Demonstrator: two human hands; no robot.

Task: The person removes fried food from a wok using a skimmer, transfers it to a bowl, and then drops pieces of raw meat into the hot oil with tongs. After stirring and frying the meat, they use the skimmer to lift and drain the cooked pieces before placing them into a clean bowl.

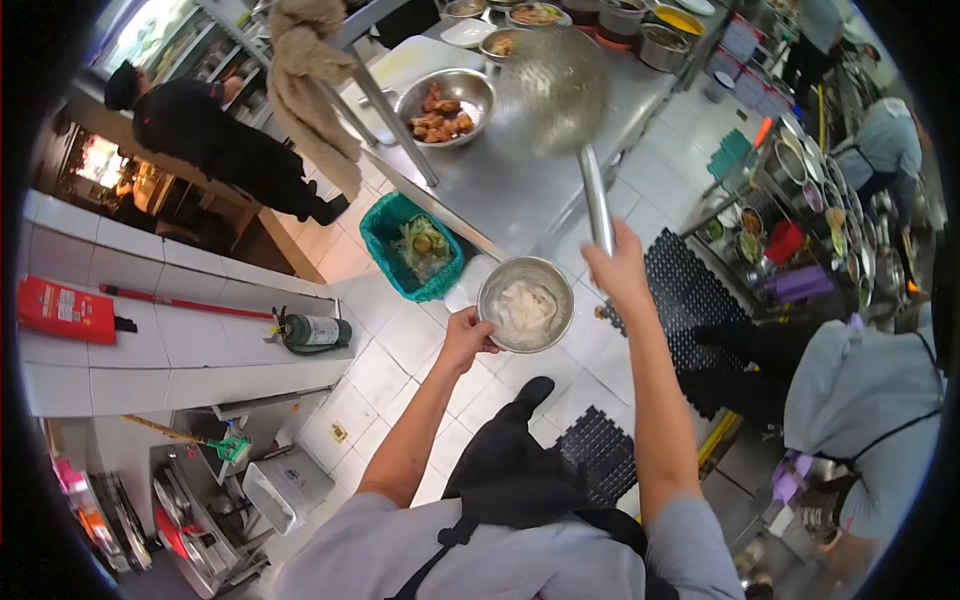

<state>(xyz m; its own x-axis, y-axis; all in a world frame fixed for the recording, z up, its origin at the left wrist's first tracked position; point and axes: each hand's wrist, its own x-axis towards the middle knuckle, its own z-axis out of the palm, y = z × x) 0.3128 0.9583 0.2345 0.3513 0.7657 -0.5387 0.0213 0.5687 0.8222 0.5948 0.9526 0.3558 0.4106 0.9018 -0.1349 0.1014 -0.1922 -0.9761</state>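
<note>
My left hand (469, 341) grips a small steel bowl (570, 306) by its near left rim, thumb over the edge. Inside the bowl is a pale, creamy mixture (527, 306). In my right hand (621, 268), fingers wrapped round the end of the metal handle, is a large round skimmer (556, 92). Its broad perforated head is raised and overlaps the steel counter in this view. On that counter (530, 200), left of the skimmer, stands a larger steel bowl (486, 95) with browned fried pieces (438, 118) in it.
A bin with a green liner (384, 238) holds scraps beside the counter. Pots and bowls (662, 45) line the counter's far end. Co-workers stand at right (865, 390), far right (885, 140) and upper left (205, 130). Black mats (690, 300) lie on the tiles; a fire extinguisher (315, 332) is left.
</note>
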